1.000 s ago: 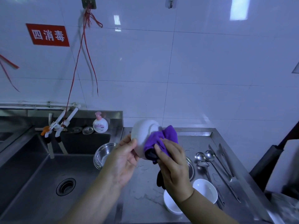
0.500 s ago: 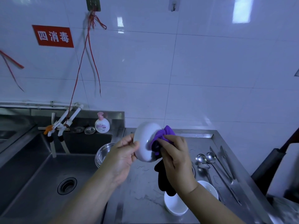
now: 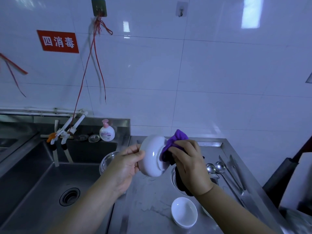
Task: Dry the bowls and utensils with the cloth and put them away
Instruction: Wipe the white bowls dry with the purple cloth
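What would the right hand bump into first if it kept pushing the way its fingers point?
The right hand points left, pressing the purple cloth against the white bowl. So it meets the bowl's underside first; behind that, probably the left hand gripping the rim.

The left hand grips a white bowl on edge above the counter; the right hand presses a purple cloth against its base. Another bowl sits below.
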### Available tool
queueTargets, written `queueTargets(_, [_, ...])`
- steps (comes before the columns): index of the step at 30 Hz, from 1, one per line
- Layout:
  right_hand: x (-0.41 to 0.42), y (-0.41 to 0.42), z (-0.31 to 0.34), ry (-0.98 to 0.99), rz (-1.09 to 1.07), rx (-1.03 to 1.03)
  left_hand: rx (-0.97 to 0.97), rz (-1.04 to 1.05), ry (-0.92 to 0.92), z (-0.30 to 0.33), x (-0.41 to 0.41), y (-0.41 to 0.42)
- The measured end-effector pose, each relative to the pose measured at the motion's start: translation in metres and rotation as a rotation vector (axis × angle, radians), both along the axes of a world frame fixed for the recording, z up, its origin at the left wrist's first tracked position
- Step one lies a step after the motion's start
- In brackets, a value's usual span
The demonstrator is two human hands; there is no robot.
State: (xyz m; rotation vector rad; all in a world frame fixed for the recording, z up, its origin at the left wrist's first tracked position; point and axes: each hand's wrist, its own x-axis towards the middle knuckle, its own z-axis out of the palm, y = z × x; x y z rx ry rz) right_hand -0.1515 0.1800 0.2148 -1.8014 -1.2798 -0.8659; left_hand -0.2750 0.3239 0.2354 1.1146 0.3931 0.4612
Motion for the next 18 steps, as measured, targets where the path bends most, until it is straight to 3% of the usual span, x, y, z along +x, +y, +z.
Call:
queueTargets(3, [-0.01, 0.005, 0.009, 0.098, 0.03, 0.136, 0.053, 0.012, -0.006, -0.003, 0.002, -0.007])
queueTargets(7, [-0.026, 0.02, 0.019, 0.068, 0.094, -0.05, 0.131, -0.057, -0.078, -0.003, 0.006, -0.025])
queueTargets(9, [-0.024, 0.024, 0.022, 0.179, 0.091, -0.042, 0.177, -0.08, -0.087, -0.003, 0.005, -0.029])
queueTargets(11, [-0.018, 0.025, 0.03, 0.429, 0.179, 0.051, 0.206, -0.112, -0.113, -0.002, 0.003, -0.029])
queueTargets(15, [-0.008, 0.025, 0.037, 1.184, 0.301, 0.274, 0.295, -0.149, -0.132, -0.003, -0.001, -0.025])
queueTargets(18, [-0.009, 0.018, 0.033, 1.403, 0.313, 0.276, 0.267, -0.174, -0.201, -0.003, -0.003, -0.019])
